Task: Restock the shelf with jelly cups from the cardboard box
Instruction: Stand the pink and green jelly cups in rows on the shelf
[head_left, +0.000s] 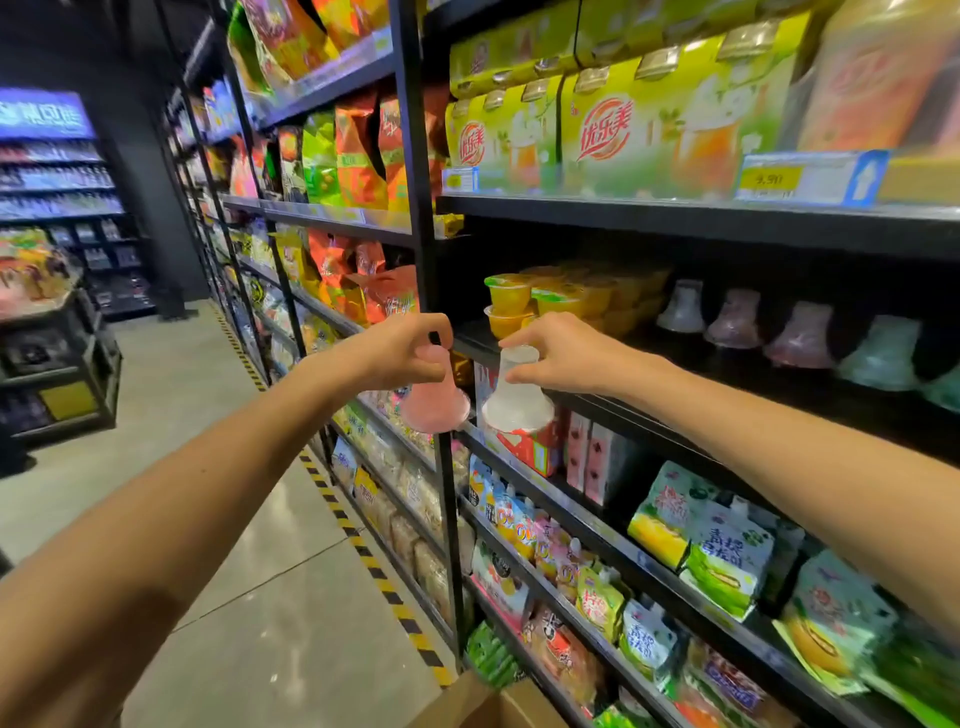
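Pinched by their narrow tops, two bell-shaped jelly cups hanging wide end down at the centre of the frame: pink jelly cup under the curled fingers and thumb of the left hand, clear jelly cup under the fingertips of the right hand. Both held just in front of the dark shelf edge, side by side, close but apart, neither yet resting on anything. Further right on that same shelf, a row of shelved jelly cups of the same shape, standing wide end down in white, pink and green, with a dark gap between that row and the stacked yellow fruit cups at the left end. Cardboard box only partly in view at the bottom centre, contents hidden. Judged as the placing step, well into the reach. Best done by carrying each cup level over the shelf lip, lowering until the wide base sits flat, then releasing the pinch straight upward so nothing tips. Worth keeping the pair apart to avoid knocking, matching pink beside pink and clear beside white if room allows, and steering wide of the yellow stack, which looks easy to topple. Depth of free space behind the edge too dark to tell.
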